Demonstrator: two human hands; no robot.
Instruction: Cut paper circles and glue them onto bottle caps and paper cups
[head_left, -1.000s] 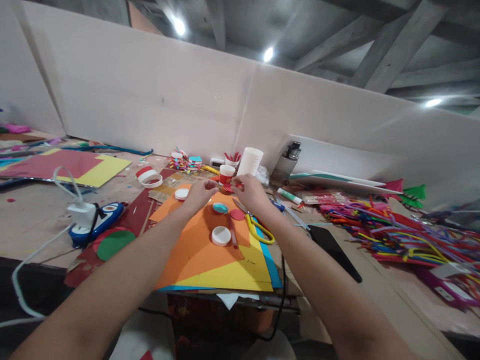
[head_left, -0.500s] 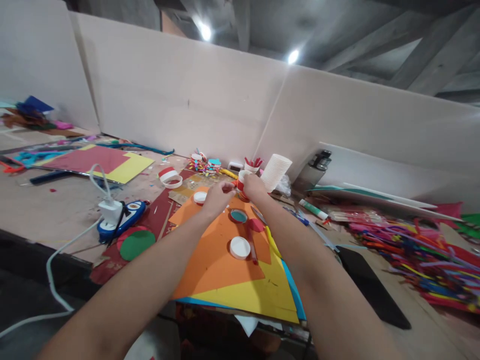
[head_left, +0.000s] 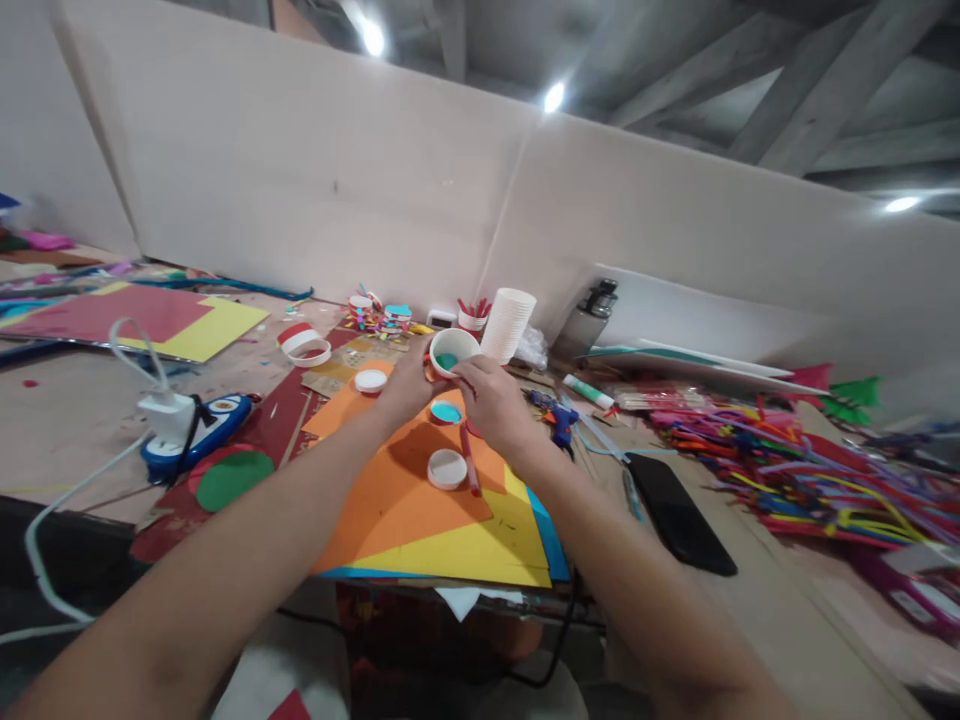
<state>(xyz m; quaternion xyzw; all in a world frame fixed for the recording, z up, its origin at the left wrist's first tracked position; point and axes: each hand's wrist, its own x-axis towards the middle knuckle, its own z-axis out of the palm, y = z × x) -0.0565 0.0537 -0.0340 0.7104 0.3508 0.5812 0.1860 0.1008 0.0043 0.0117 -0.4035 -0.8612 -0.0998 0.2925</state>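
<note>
A white paper cup (head_left: 454, 343) is held between both hands, its open mouth tilted toward me and something teal showing inside. My left hand (head_left: 411, 380) grips its left side, and my right hand (head_left: 489, 398) has its fingers closed on the lower right rim. Below them, orange sheets (head_left: 390, 500) lie over yellow paper (head_left: 480, 550). On the orange are a white round piece (head_left: 447, 469), a round piece with a blue inside (head_left: 445, 412), another white one (head_left: 370, 381) and a red stick (head_left: 471, 465).
Stacked paper cups (head_left: 508, 325) stand behind my right hand, beside a cup of red sticks (head_left: 472, 317). At the right lie a black phone (head_left: 679, 512), a blue glue gun (head_left: 562, 425) and colourful pipe cleaners (head_left: 817, 470). A blue power strip (head_left: 196, 440) sits left.
The cup has been tilted so its mouth faces me, and my left hand now grips it too. The view has shifted right, bringing the blue glue gun into sight.
</note>
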